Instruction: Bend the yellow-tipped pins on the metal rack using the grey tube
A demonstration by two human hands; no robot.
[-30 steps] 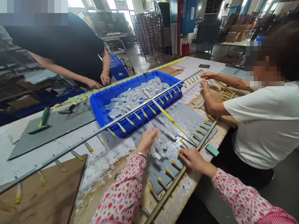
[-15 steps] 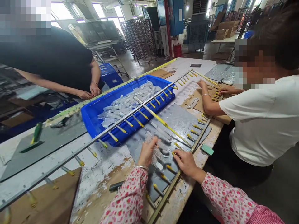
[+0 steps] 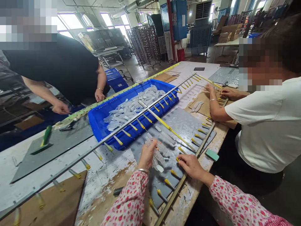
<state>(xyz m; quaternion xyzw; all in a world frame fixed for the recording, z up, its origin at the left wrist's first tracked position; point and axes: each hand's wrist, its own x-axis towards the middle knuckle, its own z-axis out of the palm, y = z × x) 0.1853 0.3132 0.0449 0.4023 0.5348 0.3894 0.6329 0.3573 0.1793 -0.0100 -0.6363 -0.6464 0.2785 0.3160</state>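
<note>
My left hand is closed around several clear, fish-shaped plastic pieces, held above a grey sheet. My right hand pinches the yellow tip of a peg on the near bar of a metal frame. More yellow-tipped pegs with thin wires stick out along this bar. The far bar carries similar pegs and crosses over a blue crate filled with clear pieces. Loose clear pieces lie on the sheet beyond my left hand.
A green block lies by the table edge. On the left are a green-handled scraper and brown board. One co-worker in black stands across the table; another in white works at my right.
The view has shifted slightly, moving the scene right and down. The co-worker across has drawn their hands apart. My hands keep nearly the same hold.
</note>
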